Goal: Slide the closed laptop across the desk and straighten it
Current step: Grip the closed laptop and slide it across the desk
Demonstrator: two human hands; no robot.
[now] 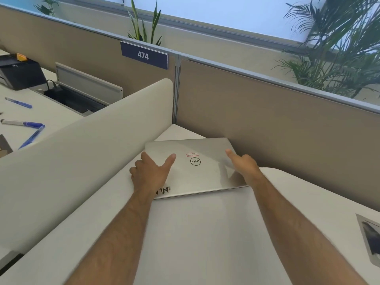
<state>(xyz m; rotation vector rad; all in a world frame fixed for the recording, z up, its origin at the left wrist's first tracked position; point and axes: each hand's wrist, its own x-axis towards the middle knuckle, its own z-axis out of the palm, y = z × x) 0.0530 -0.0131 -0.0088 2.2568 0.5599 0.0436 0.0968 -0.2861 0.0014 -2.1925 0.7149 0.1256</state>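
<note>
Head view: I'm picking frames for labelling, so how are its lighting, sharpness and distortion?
Head view: the wide lens bows and tilts the partition edges; the window is blown out; the right hand casts a soft shadow on the laptop; its logo reads clearly; the palm leaves smear.

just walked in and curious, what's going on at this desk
A person has both hands on a closed silver laptop lying flat on the white desk. The left hand grips its left edge, thumb on the lid; the right hand holds the right side, thumb on top, fingers hidden. The laptop sits in the far corner by the brown partition, a little skewed to it.
</note>
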